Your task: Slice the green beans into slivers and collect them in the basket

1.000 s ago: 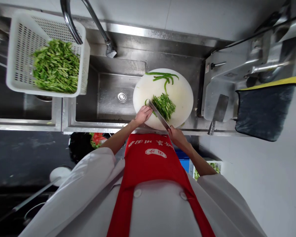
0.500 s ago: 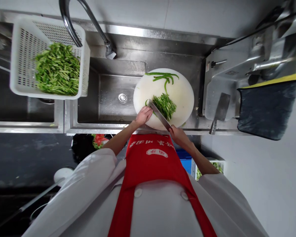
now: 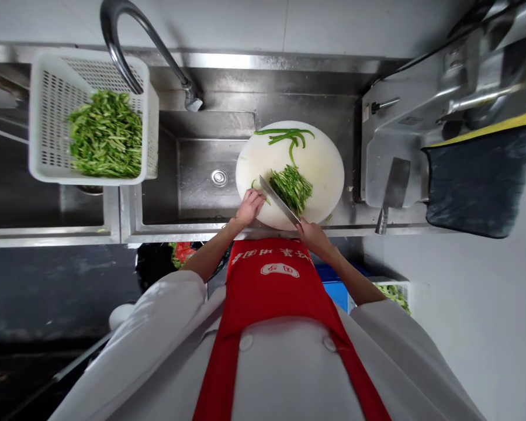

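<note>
My right hand [image 3: 313,235] is wrapped round the handle of a kitchen knife [image 3: 280,202], its blade slanting up and left over the round white cutting board [image 3: 332,175]. Just right of the blade lies a pile of sliced green peppers [image 3: 293,190]. On the blade's left, the bent fingers of my left hand [image 3: 249,207] press on a long green pepper [image 3: 266,199], partly hidden under them. Several whole long green peppers [image 3: 291,135] rest at the board's far side.
The board lies across a steel sink [image 3: 193,193] under a curved faucet [image 3: 158,41]. At left stands a white basket [image 3: 41,128] of cut greens [image 3: 107,137]. A cleaver [image 3: 395,184] lies on the right, near a dark cloth [image 3: 476,181] with a yellow edge.
My left hand has drawn slightly left from the blade, and more of the pepper shows between them. The knife stays beside the sliced pile. The whole view has shifted a little.
</note>
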Available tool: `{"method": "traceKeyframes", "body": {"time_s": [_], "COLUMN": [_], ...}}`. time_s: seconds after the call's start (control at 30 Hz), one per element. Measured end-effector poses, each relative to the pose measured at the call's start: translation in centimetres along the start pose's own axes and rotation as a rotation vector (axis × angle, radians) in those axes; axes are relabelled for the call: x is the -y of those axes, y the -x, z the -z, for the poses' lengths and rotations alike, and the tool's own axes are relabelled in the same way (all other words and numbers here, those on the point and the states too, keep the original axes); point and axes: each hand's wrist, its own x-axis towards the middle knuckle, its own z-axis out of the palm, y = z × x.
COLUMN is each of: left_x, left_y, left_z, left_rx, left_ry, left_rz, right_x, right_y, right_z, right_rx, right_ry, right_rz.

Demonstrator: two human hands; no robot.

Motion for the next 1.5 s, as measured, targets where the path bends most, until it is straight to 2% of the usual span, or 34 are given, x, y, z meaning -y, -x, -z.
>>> {"method": "traceKeyframes", "body": {"time_s": [0.27, 0.43, 0.63, 0.7, 0.83, 1.03, 1.2, 1.37, 1.5], "left_x": [0.1, 0.1, -0.3, -0.4, -0.2, -0.9, -1.4, -0.9, -0.9], "left_y": [0.5, 0.3, 0.7, 0.7, 0.3, 0.0, 0.6, 0.6, 0.5], "left_z": [0.3, 0.5, 0.7, 1.2, 2.1, 1.3, 1.3, 1.8, 1.8], "left_rx": [0.022, 0.030, 0.041, 0.017, -0.127, -0.068, -0.169, -0.050, -0.037], "left_ry": [0.040, 0.056, 0.052, 0.056, -0.003, 0.027, -0.006, 0.025, 0.038], "left_rz": [0.014, 0.006, 0.017, 0.022, 0.146, 0.157, 0.219, 0.194, 0.206], "right_x": [0.5, 1.8, 1.7, 1.9, 2.3, 1.3, 1.1, 2.1, 3.2], "right_y": [1.6, 0.6, -0.4, -0.8, -1.6, -0.4, 0.6, 0.8, 0.3], "right_z": [0.1, 0.2, 0.2, 0.0, -0.3, 0.5, 0.7, 0.4, 0.0], "right_rx": [0.039, 0.040, 0.017, 0.020, 0.005, -0.005, 0.055, 0.059, 0.077], "right_ry": [-0.004, -0.016, -0.031, -0.037, -0.029, 0.002, 0.014, 0.002, -0.019], "right_rz": [0.003, 0.022, 0.068, 0.056, 0.051, 0.047, 0.021, 0.022, 0.020]}}
